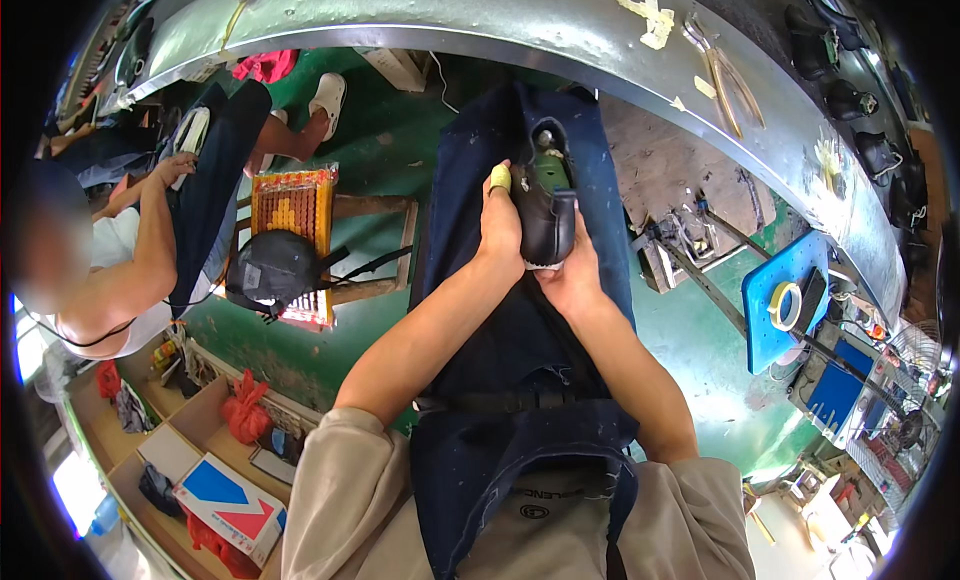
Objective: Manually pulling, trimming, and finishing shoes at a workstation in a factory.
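Note:
A black shoe (540,230) with a green shoe last (550,170) inside its opening is held over my lap, on the dark blue apron (465,180). My left hand (500,218) wraps the shoe's left side, with yellow tape round one finger. From the lower right, my right hand (572,270) grips it near the rounded end. Both hands are closed on the shoe; some fingers are hidden beneath and behind it.
A curved metal bench (480,25) spans the far side, with pincers (722,75) on it. A blue stool (765,330) bears a tape roll (785,306). A co-worker (130,250) sits left, beside a chair with a black cap (272,268). Compartmented shelves (150,430) stand lower left.

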### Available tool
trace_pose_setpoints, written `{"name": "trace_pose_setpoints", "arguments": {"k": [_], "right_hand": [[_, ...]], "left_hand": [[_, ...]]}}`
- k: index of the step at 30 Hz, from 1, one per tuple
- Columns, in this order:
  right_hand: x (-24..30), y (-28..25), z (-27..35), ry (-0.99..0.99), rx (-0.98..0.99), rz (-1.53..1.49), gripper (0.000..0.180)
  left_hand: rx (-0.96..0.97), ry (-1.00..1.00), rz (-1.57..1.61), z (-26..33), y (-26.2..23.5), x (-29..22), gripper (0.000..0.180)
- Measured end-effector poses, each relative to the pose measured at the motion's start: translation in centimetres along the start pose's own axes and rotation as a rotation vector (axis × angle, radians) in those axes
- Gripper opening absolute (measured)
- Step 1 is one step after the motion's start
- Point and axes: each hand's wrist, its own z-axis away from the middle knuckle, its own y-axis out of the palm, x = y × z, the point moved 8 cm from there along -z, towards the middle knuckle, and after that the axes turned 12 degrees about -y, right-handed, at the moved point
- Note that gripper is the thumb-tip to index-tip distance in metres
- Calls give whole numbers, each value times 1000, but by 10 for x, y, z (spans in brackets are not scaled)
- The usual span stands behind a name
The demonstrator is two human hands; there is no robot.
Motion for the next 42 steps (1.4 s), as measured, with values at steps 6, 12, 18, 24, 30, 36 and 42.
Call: {"name": "trace_pose_setpoints", "arguments": {"k": [6,12,18,24,30,36,42], "right_hand": [[5,-12,9,-223,-612,-17,25],[2,-27,-9,-238,-438,47,22],[-10,-28,1,-174,-387,154,18],[36,-17,36,-66,-348,174,18],[64,26,87,147,-187,97,28],[156,80,38,-264,176,853,52],[336,70,-9,-1505,-210,2320,47]], "left_hand": [[-103,-130,72,-1,13,-2,38],[-1,-42,235,-38,13,-1,30],[-105,26,-32,-114,-49,42,46],[-371,436,-789,36,18,-56,59],[347,926,-542,104,78,-113,33],[203,482,-480,-38,28,-61,30],[25,811,-1030,-8,55,-54,45]]}}
